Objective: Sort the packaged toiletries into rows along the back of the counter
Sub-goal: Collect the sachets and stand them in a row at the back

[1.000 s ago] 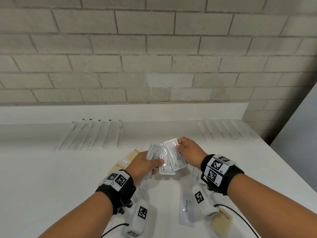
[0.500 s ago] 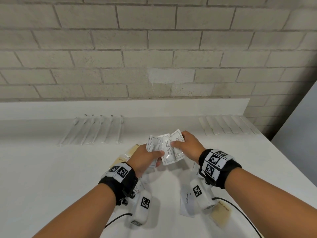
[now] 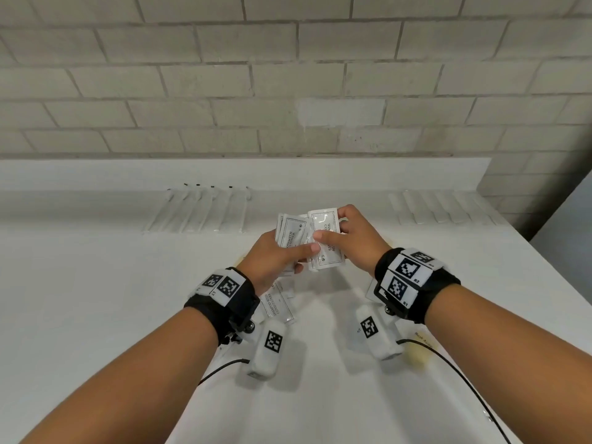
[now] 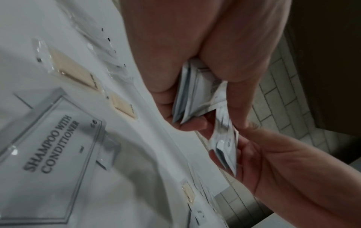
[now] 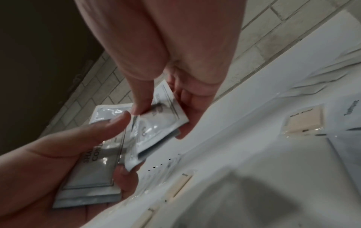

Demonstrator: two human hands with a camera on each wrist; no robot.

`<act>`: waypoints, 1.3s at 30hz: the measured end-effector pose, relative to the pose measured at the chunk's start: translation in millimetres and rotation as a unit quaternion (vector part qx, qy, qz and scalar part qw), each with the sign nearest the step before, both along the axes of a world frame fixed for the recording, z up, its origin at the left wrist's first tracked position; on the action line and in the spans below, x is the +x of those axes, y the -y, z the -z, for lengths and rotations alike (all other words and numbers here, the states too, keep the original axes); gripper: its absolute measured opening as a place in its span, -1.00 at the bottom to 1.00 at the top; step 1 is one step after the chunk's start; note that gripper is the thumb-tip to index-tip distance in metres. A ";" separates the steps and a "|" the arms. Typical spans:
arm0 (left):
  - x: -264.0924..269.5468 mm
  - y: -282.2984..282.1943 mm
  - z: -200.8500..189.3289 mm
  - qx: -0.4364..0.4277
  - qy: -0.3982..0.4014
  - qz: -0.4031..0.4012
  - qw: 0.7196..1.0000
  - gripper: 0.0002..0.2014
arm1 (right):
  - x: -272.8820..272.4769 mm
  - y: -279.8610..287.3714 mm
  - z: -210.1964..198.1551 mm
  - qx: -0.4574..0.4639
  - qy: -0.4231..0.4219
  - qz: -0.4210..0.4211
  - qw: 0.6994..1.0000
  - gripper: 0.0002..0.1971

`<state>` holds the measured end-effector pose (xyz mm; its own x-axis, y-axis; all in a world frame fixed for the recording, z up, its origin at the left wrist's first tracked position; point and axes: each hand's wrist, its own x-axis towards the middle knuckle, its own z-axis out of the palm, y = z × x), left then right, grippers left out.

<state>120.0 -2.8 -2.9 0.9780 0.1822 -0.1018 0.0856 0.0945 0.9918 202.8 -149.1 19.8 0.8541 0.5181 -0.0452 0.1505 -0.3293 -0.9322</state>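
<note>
Pale brick wall (image 3: 288,91) rose behind a white counter (image 3: 96,299), and two rows already lay along its back edge: long clear-wrapped sticks (image 3: 198,209) on the left and a set of white packets (image 3: 439,208) on the right, well apart from each other. Between them the back of the counter was free.

Both hands were raised above the middle of the counter, sharing a fan of shampoo sachets (image 3: 309,240). The left hand (image 3: 272,261) was curled round a small stack, thumb laid across the printed face and fingers underneath. The right hand (image 3: 355,238) pinched another couple of sachets between thumb and fingertips, their edges overlapping the left hand's stack. Neither hand was slack; each was closed firmly on its share.

Judging by this, the step in hand was gathering and squaring up the sachets before laying them out, likely in the gap between the two finished rows. The next move would call for carrying the bundle back and dealing the sachets down one by one, side by side.

More remained to sort: one shampoo sachet (image 4: 48,146) lay flat on the counter below the left wrist, with several soap bars (image 4: 76,71) in clear wrap nearby.
</note>
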 end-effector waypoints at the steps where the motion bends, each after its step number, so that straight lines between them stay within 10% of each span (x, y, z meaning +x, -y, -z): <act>1: -4.0 -0.2 -0.7 0.017 0.002 -0.003 1.000 -0.65 | -3.3 -0.2 -0.4 0.007 -0.013 -0.007 1.000 -0.55; 24: -76.3 -21.9 26.2 0.051 -0.026 -0.107 0.993 -0.67 | -44.3 -42.6 28.1 -0.111 -0.136 -0.068 0.982 -0.42; 39: -84.8 -88.5 30.9 0.219 -0.020 -0.051 0.974 -0.71 | -83.1 -74.7 54.2 -0.367 -0.005 -0.043 0.929 -0.28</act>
